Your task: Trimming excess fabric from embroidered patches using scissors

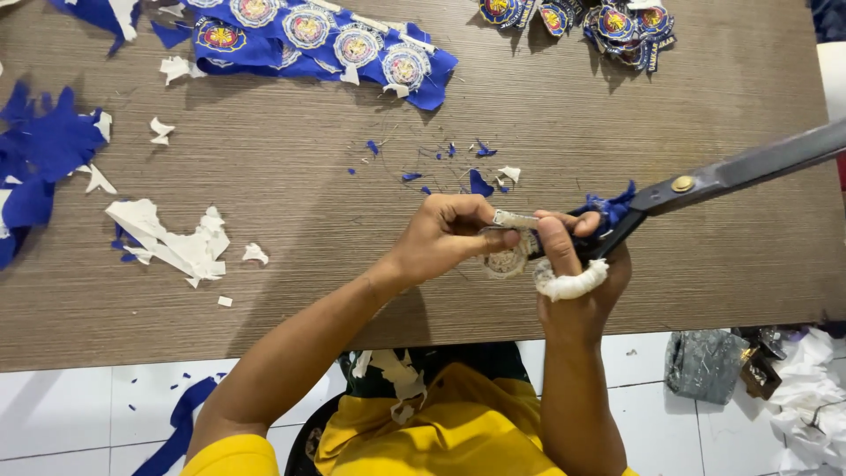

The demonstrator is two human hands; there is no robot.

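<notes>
While fingers (pixel 493 238) cover the badge (pixel 507 262), scissors (pixel 731 172) run off-frame.

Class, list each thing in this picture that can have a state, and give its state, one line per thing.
Left hand: pinching the round patch.
Round patch: held, back side up.
Right hand: gripping the scissors.
Scissors: blades nearly closed.
Strip of patches: uncut, flat on the table.

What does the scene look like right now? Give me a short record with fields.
left hand: pinches a round embroidered patch, backing side up
right hand: grips large scissors, blades pointing right, a cloth-wrapped handle loop around the fingers
table: wooden
far edge: blue fabric strip of uncut patches; pile of cut patches
left side: white backing scraps
</notes>
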